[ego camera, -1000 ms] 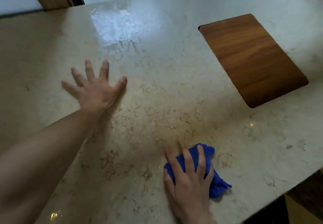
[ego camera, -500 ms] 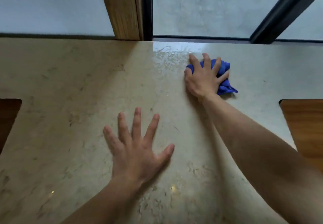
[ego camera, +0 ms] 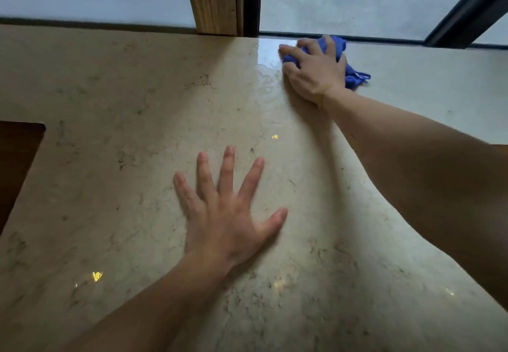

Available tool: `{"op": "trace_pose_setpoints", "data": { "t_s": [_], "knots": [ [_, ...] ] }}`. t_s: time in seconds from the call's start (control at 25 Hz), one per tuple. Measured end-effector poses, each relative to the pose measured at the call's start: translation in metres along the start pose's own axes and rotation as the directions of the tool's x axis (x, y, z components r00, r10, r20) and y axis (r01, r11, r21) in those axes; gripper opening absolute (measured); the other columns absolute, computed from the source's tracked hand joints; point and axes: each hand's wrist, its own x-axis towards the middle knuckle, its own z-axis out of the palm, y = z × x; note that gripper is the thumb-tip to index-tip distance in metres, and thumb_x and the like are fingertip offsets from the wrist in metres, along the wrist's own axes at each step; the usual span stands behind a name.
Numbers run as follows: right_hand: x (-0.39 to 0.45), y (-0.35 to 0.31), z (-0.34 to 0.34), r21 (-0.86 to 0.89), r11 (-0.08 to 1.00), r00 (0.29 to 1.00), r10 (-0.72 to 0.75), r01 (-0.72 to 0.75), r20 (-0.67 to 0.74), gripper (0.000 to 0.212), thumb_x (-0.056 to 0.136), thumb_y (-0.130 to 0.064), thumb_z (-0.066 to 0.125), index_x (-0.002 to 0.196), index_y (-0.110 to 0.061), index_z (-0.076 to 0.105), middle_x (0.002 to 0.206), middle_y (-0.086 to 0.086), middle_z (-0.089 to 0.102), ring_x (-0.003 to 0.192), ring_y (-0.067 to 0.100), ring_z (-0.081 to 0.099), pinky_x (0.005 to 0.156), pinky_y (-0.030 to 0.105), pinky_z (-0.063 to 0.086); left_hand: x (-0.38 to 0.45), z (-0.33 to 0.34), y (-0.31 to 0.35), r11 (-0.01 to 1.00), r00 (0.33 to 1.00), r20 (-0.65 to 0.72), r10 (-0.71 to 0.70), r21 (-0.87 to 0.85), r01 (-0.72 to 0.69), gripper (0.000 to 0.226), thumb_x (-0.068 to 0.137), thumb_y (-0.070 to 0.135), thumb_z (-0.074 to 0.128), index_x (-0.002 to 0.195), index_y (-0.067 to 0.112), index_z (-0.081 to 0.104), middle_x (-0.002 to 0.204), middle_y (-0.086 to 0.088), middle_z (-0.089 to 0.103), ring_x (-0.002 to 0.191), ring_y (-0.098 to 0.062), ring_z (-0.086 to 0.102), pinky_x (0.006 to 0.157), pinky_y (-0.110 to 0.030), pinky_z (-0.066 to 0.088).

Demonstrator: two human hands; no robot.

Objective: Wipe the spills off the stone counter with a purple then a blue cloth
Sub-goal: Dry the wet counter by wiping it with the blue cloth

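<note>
A bunched blue cloth [ego camera: 354, 75] lies at the far edge of the beige stone counter [ego camera: 110, 159], by the window. My right hand [ego camera: 313, 68] is on top of it, arm stretched out, fingers curled over the cloth and pressing it down. A wet sheen [ego camera: 268, 74] shows on the stone just left of that hand. My left hand [ego camera: 228, 211] rests flat on the counter in the middle, fingers spread, holding nothing. No purple cloth is in view.
A wooden post [ego camera: 214, 0] and a dark window frame [ego camera: 251, 0] rise behind the counter's far edge. A dark wooden inset [ego camera: 16, 159] cuts into the counter at the left. A black diagonal bar [ego camera: 464, 8] stands at the far right.
My right hand has pushed the blue cloth from the near edge out to the far edge by the window. The left hand stays flat on the stone.
</note>
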Motion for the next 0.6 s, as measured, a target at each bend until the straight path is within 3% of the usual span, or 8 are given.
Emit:
{"op": "trace_pose_setpoints", "data": {
  "t_s": [0.08,0.24,0.4,0.6],
  "knots": [
    [-0.035,-0.002,0.007,-0.011,0.998,0.998,-0.056,0.056,0.017,0.045,0.098,-0.045,0.031,0.141,-0.055,0.039,0.158,-0.012,0.029,0.152,0.029,0.001,0.117,0.061,0.005,0.002,-0.003,-0.001,1.000,1.000,0.020,0.005,-0.018,-0.004,0.089,0.077,0.088,0.014,0.153,0.049,-0.009,0.168,0.001,-0.017,0.152,-0.037,-0.020,0.113,-0.073,-0.012],
    [-0.133,-0.010,0.026,-0.017,0.997,0.997,-0.071,0.071,-0.016,0.050,0.099,-0.050,0.031,0.149,-0.055,0.028,0.162,-0.015,0.024,0.153,0.027,-0.001,0.118,0.060,0.003,0.001,-0.003,-0.003,0.985,1.000,-0.030,0.005,-0.175,-0.011,0.082,0.078,0.071,0.019,0.154,0.047,0.002,0.169,0.004,0.000,0.155,-0.030,-0.011,0.115,-0.070,-0.011],
    [-0.301,-0.022,0.053,-0.021,0.999,0.995,0.031,-0.033,-0.092,0.053,0.097,-0.051,0.035,0.149,-0.052,0.029,0.162,-0.014,0.027,0.153,0.027,0.005,0.116,0.061,0.011,0.001,0.000,-0.013,0.918,0.993,-0.111,0.027,-0.391,-0.068,0.076,0.080,0.058,0.018,0.155,0.043,0.018,0.167,0.002,0.020,0.155,-0.027,0.003,0.116,-0.067,-0.013],
    [-0.557,-0.053,0.089,-0.070,0.964,0.956,0.242,-0.256,-0.168,0.057,0.092,-0.053,0.040,0.148,-0.046,0.035,0.157,-0.008,0.038,0.150,0.031,0.019,0.109,0.061,0.025,0.000,-0.005,-0.032,0.876,0.977,-0.111,0.181,-0.434,-0.212,0.087,0.079,0.074,0.014,0.154,0.035,0.031,0.162,-0.004,0.032,0.152,-0.029,0.017,0.118,-0.063,-0.005]
  ]
}}
